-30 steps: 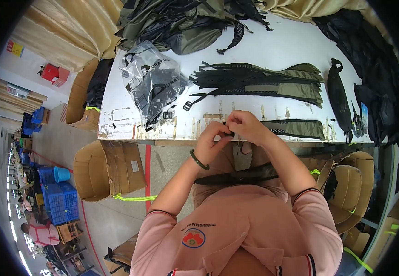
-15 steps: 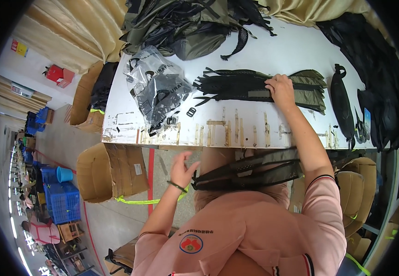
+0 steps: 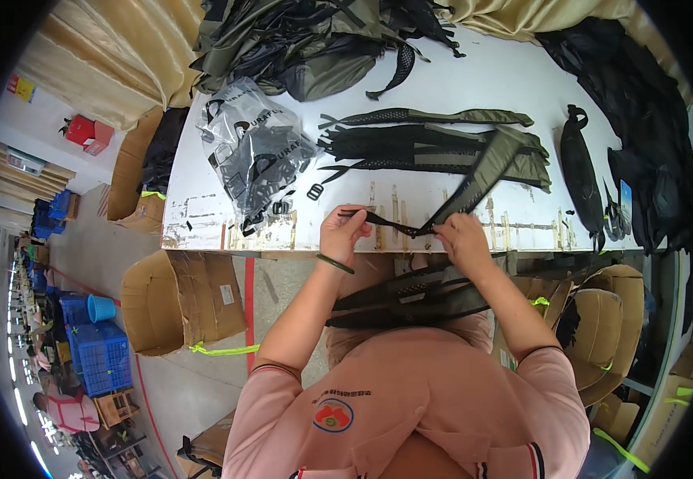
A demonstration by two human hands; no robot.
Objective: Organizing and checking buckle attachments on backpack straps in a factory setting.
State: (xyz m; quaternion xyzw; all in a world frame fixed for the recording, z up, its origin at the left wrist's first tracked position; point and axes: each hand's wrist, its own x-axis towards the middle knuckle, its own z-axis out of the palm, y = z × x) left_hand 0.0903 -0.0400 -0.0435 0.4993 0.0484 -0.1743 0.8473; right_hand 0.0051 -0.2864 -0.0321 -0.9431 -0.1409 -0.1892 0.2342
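Near the table's front edge I hold an olive and black shoulder strap (image 3: 482,177) between both hands. My left hand (image 3: 342,236) pinches its thin black webbing end. Closed on the strap where the padded part narrows is my right hand (image 3: 464,243); the wide olive end slants up and away over a pile of like straps (image 3: 434,148). One more strap (image 3: 442,117) lies apart behind that pile. Left of the pile, a see-through plastic bag (image 3: 255,152) holds many black plastic buckles. A loose black slide buckle (image 3: 314,191) sits beside the bag. More straps (image 3: 410,299) rest across my lap.
Olive and black backpack pieces (image 3: 298,52) are heaped at the table's back left. A black padded piece (image 3: 582,180), scissors (image 3: 611,211) and dark fabric (image 3: 654,144) lie at right. Cardboard boxes (image 3: 183,303) stand below the left side; blue crates (image 3: 99,355) are farther off.
My right hand has drawn a strap off the pile toward me. My left hand has risen from beside my lap and now pinches its thin end. The pile has spread slightly.
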